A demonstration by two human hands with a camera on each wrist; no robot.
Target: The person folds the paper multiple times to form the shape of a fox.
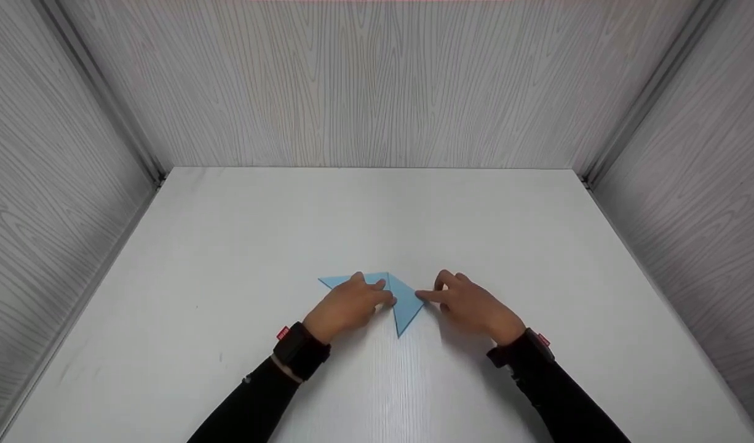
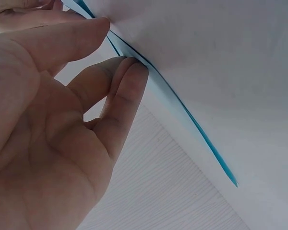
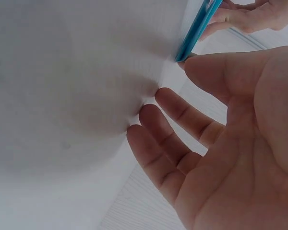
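A folded sheet of light blue paper (image 1: 406, 306) lies on the white table, with one point toward the left and another toward the near edge. Across its left part rests my left hand (image 1: 350, 304), thumb and fingertips pressing down on the paper and hiding some of it. The left wrist view shows the paper's thin layered edge (image 2: 197, 125) running out past those fingertips. My right hand (image 1: 472, 307) touches the right corner of the paper with one digit. In the right wrist view its other fingertips (image 3: 140, 128) meet the tabletop beside the folded blue edge (image 3: 198, 32).
The white tabletop (image 1: 260, 215) spreads around the paper on all sides. Grey wood-grain panels stand at the back (image 1: 377, 86), left (image 1: 51, 154) and right (image 1: 690, 154). Both wrists wear black bands (image 1: 301, 351) with red tags.
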